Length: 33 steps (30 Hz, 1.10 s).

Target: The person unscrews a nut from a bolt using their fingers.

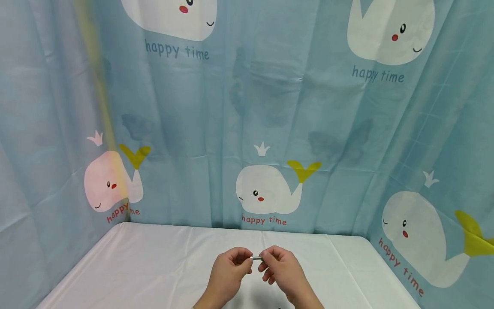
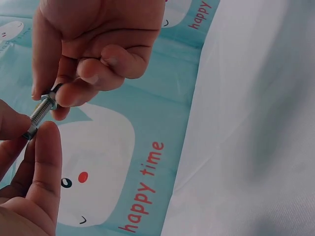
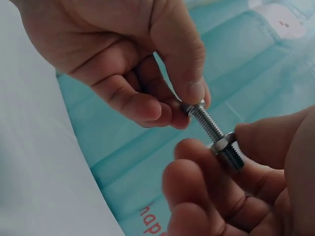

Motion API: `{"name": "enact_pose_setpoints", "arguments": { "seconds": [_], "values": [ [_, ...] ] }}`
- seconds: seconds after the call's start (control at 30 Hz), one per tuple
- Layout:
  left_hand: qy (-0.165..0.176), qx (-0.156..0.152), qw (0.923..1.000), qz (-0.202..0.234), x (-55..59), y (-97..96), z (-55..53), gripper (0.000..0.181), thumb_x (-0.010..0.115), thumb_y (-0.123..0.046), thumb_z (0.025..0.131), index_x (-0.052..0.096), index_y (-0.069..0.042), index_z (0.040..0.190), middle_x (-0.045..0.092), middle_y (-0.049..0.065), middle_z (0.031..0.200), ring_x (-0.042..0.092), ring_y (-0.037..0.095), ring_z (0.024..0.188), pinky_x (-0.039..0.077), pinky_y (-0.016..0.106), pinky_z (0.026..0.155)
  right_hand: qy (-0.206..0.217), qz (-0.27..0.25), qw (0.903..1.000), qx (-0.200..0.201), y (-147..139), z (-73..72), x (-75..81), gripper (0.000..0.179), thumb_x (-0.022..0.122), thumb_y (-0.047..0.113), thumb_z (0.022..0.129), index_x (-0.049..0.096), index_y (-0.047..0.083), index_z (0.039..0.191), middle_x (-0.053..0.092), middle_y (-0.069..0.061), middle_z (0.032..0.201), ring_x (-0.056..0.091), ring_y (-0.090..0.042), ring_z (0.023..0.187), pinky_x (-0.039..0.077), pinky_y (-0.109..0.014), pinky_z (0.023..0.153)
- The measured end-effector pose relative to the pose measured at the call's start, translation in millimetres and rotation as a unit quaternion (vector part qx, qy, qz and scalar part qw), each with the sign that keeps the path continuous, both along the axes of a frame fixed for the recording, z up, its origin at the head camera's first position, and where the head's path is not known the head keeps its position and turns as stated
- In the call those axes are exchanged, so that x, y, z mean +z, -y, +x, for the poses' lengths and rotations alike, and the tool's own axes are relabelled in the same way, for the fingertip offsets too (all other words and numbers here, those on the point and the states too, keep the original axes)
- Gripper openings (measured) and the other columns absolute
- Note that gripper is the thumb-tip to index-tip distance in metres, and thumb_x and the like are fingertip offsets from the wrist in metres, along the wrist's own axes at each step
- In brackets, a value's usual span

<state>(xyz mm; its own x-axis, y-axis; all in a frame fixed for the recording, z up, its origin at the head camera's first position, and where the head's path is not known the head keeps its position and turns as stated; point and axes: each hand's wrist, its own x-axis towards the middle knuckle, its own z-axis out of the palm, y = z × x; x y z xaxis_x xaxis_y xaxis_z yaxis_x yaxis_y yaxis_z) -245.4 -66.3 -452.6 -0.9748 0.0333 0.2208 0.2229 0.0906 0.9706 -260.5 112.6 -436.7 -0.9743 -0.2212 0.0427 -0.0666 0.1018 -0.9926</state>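
In the head view both hands meet over the white table, with a metal bolt (image 1: 257,258) lying crosswise between them. My left hand (image 1: 227,271) pinches one end of it between thumb and fingertips, and that end is partly covered. The bolt's bare thread (image 3: 206,123) shows in the right wrist view. Near its other end sits a nut (image 3: 222,143), with a short stretch of thread sticking out beyond. Thumb and fingers of my right hand (image 1: 284,271) grip this nut. From the left wrist view, the same nut (image 2: 49,101) appears under the right fingertips.
A white cloth covers the table (image 1: 154,262). Behind and on both sides hangs a blue curtain (image 1: 185,184) printed with whales. A tiny dark thing (image 1: 279,308) shows at the bottom edge of the head view.
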Motion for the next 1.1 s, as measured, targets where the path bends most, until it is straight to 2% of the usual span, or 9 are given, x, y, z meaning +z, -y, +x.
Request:
{"name": "enact_pose_setpoints", "arguments": {
  "seconds": [0.17,0.27,0.4,0.57,0.67,0.77,0.87,0.97,1.1],
  "values": [
    [-0.003,0.005,1.0,-0.003,0.0,0.3,-0.3,0.011,0.072,-0.013,0.091,0.072,-0.005,0.098,0.067,0.004,0.082,0.064,0.02,0.072,0.052,0.033,0.064,-0.018,-0.003,0.9998,-0.003,-0.7,-0.8,-0.6,0.022,0.065,0.018,0.096,0.065,0.001,0.111,0.067,-0.011,0.091,0.063,-0.024,0.065,0.052,-0.033,0.057],
    [-0.004,0.008,0.9999,-0.005,0.0,0.0,-0.7,0.011,0.072,-0.013,0.091,0.072,-0.005,0.098,0.067,0.002,0.081,0.064,0.02,0.071,0.051,0.033,0.063,-0.008,0.0,0.9999,-0.006,-0.8,-1.2,-0.8,0.024,0.065,0.022,0.097,0.065,0.003,0.113,0.068,-0.011,0.093,0.064,-0.025,0.066,0.052,-0.033,0.057],
    [-0.001,0.009,1.0,-0.003,-0.1,-0.3,-0.6,0.012,0.072,-0.013,0.091,0.072,-0.004,0.099,0.067,0.003,0.082,0.064,0.02,0.071,0.051,0.033,0.063,0.003,0.01,0.9999,-0.005,-0.2,-1.3,-1.2,0.027,0.063,0.027,0.1,0.066,0.002,0.106,0.068,-0.011,0.086,0.062,-0.022,0.062,0.051,-0.032,0.056],
    [-0.005,0.009,0.9999,0.0,-0.9,0.1,-1.5,0.012,0.072,-0.014,0.09,0.072,-0.005,0.098,0.068,0.003,0.081,0.064,0.02,0.071,0.051,0.032,0.063,-0.009,-0.003,0.9999,0.003,-0.7,-1.3,-0.6,0.021,0.065,0.014,0.096,0.065,0.002,0.112,0.068,-0.012,0.094,0.063,-0.024,0.065,0.051,-0.033,0.057],
    [-0.009,0.009,0.9999,-0.001,-1.3,0.4,-2.3,0.011,0.073,-0.014,0.09,0.072,-0.005,0.098,0.067,0.002,0.081,0.064,0.02,0.071,0.051,0.032,0.062,0.0,-0.004,0.9999,0.011,-0.6,-1.3,-1.1,0.024,0.064,0.018,0.097,0.064,0.003,0.115,0.068,-0.012,0.096,0.064,-0.025,0.066,0.051,-0.033,0.057],
    [-0.006,0.006,1.0,0.0,-1.2,0.6,-2.3,0.013,0.072,-0.015,0.091,0.072,-0.004,0.099,0.068,0.003,0.082,0.064,0.02,0.071,0.051,0.032,0.062,0.011,0.003,0.9998,0.014,0.1,-0.7,-1.5,0.027,0.061,0.026,0.101,0.065,0.002,0.113,0.068,-0.011,0.088,0.063,-0.022,0.063,0.051,-0.032,0.056],
    [-0.006,0.004,1.0,0.002,-1.3,0.6,-2.5,0.013,0.073,-0.014,0.09,0.072,-0.004,0.099,0.068,0.004,0.083,0.065,0.02,0.071,0.051,0.032,0.063,0.003,0.004,0.9999,0.015,0.0,-0.5,-1.0,0.022,0.06,0.02,0.1,0.065,0.001,0.11,0.068,-0.012,0.087,0.061,-0.021,0.062,0.051,-0.031,0.056],
    [-0.009,0.004,0.9999,0.004,-1.0,0.6,-2.7,0.011,0.073,-0.014,0.09,0.072,-0.006,0.098,0.068,0.003,0.083,0.065,0.02,0.071,0.052,0.031,0.063,-0.007,-0.004,0.9998,0.016,-1.0,-0.4,0.6,0.022,0.063,0.014,0.096,0.064,0.002,0.114,0.068,-0.013,0.093,0.061,-0.022,0.063,0.05,-0.031,0.055],
    [-0.009,0.007,0.9999,0.0,0.0,0.3,-2.0,0.011,0.073,-0.014,0.09,0.072,-0.006,0.097,0.068,0.003,0.082,0.065,0.02,0.071,0.051,0.031,0.062,0.01,-0.017,0.9995,0.025,-1.9,0.5,1.6,0.025,0.062,0.02,0.098,0.064,0.003,0.116,0.068,-0.012,0.091,0.059,-0.019,0.057,0.048,-0.028,0.051]
  ]
}}
